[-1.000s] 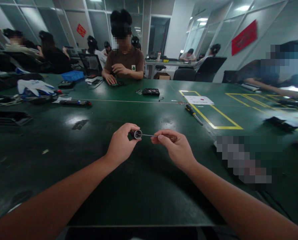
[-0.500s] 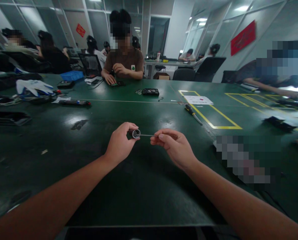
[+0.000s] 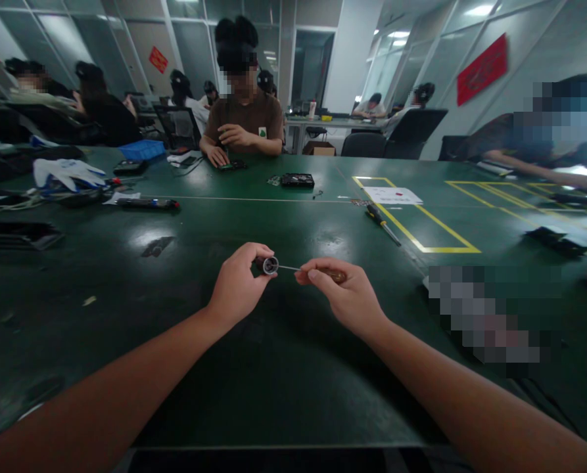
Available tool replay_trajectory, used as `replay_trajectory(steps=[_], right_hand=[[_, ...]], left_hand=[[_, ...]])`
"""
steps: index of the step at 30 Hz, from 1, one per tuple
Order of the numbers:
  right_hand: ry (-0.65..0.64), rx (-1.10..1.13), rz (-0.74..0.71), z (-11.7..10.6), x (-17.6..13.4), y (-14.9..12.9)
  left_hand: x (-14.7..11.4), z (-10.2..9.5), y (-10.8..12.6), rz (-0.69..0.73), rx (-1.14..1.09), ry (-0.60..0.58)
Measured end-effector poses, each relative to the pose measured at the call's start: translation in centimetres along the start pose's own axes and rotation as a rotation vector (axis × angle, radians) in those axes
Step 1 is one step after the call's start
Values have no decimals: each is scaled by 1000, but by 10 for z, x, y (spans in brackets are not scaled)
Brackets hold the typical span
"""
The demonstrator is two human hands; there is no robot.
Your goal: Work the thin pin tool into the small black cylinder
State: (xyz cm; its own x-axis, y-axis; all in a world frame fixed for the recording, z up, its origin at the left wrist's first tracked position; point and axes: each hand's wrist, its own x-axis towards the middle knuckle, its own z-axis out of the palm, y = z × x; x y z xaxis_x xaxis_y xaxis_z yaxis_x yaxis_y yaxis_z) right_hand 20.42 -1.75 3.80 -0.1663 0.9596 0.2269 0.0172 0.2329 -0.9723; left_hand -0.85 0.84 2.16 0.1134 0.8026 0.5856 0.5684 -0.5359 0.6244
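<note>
my left hand [image 3: 238, 282] pinches a dark silver-rimmed cylinder [image 3: 270, 265], right hand [image 3: 347, 289] grips a brown-handled, thin metal-shafted tool [image 3: 334, 274]; loose pinch, tip might skid imo

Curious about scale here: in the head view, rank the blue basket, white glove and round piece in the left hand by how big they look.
1. White glove
2. Blue basket
3. Round piece, partly hidden by the left hand

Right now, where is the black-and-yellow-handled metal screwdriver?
The screwdriver lies right of centre in the head view, on the green tabletop beyond the right hand, alongside the left line of the yellow rectangular outline.
</note>
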Motion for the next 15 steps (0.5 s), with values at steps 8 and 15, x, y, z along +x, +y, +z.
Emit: replay_trajectory(steps=[8,15], right_hand=[[-25,-102,-58,-3,0,2],[4,81,-55,-1,-2,2]], left_hand=[[0,0,0,0,-7,-1],[-1,1,0,-3,-6,-26]])
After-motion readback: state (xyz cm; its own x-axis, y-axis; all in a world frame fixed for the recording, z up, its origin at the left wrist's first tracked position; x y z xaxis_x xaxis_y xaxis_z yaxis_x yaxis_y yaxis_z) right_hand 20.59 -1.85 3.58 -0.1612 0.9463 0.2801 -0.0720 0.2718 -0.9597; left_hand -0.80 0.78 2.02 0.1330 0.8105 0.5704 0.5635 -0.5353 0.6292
